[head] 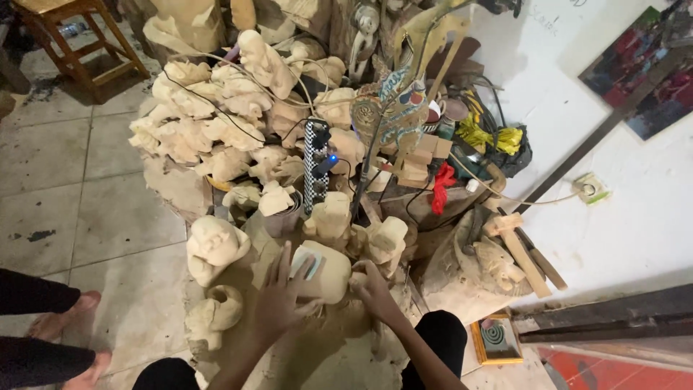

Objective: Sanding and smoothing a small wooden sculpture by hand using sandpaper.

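Both hands grip a pale, rounded block of unfinished carved wood low in the view: the left hand lies with fingers spread against its near-left face, over a small grey-and-teal sticker, and the right hand closes on its right end. Just left of the left hand rests a smooth, bulbous carved wooden head, and below it a curled, hollowed carving. Beyond the hands rises a heap of rough, cream-coloured wood carvings — knobbly, matt, uncoloured. A black-and-white chequered power strip stands upright among them. To the right of the right hand lies a wooden mallet, and nearer, a yellow-edged flat box with a green spiral on the floor.
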